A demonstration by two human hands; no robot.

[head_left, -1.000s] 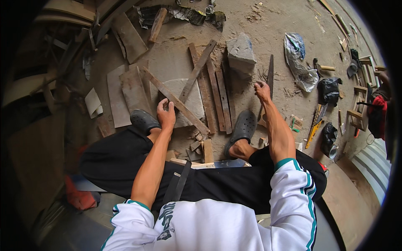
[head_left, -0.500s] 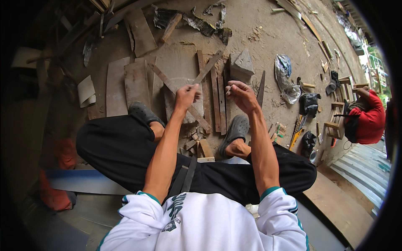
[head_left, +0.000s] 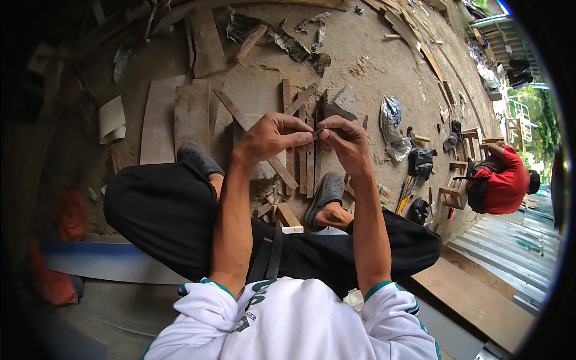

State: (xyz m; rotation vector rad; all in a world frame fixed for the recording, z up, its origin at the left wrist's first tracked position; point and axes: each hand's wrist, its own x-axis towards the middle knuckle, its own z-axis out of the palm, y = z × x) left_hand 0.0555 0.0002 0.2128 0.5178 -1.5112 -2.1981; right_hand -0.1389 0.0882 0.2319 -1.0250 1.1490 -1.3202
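Note:
My left hand point(head_left: 270, 138) and my right hand point(head_left: 348, 144) meet above the crossed wood strips. Between their fingertips is a small, thin, dark piece point(head_left: 318, 131), too small to name for certain. Both hands pinch at it with thumb and forefinger. Below, one long brown wood strip point(head_left: 231, 108) lies diagonally under my left hand, crossing a shorter strip point(head_left: 302, 98). Several narrow wood strips point(head_left: 302, 165) lie side by side beneath the hands, partly hidden by them. A grey stone block point(head_left: 342, 103) sits just beyond my right hand.
Flat boards point(head_left: 159, 120) lie on the left. Wood offcuts point(head_left: 287, 217) are between my feet. To the right are a crumpled silvery bag point(head_left: 394, 132), a black bag point(head_left: 422, 163) and a yellow-edged saw point(head_left: 407, 193). A person in red point(head_left: 498, 183) sits by wooden frames point(head_left: 455, 186).
My hands have come together from apart, rising off the strips. The left hand has moved right to the small piece that was in the right hand's fingers. The view has shifted slightly.

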